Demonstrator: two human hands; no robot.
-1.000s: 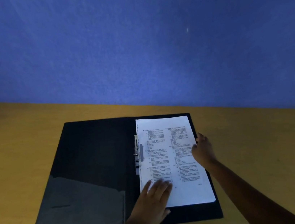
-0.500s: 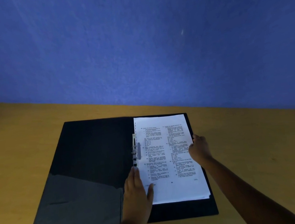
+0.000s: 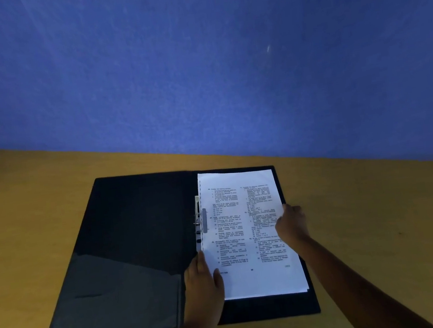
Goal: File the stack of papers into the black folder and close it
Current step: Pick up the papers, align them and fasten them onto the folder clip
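Note:
The black folder (image 3: 127,248) lies open and flat on the wooden table. A stack of white printed papers (image 3: 244,229) rests on its right half, with its punched left edge at the metal fastener (image 3: 200,221) by the spine. My left hand (image 3: 203,285) presses on the lower left edge of the stack, fingers together and pointing away from me. My right hand (image 3: 292,224) holds the stack's right edge at mid-height, fingers curled on the paper. The folder's left half has a shiny pocket (image 3: 117,297) at the bottom.
The wooden table (image 3: 385,223) runs wide on both sides of the folder. A blue wall (image 3: 196,69) stands just behind the table's far edge. The room is dim and only the paper is bright.
My left hand has slid from the bottom of the page to the stack's lower left edge by the spine. The stack has shifted a little left toward the fastener. My right hand stayed at the right edge.

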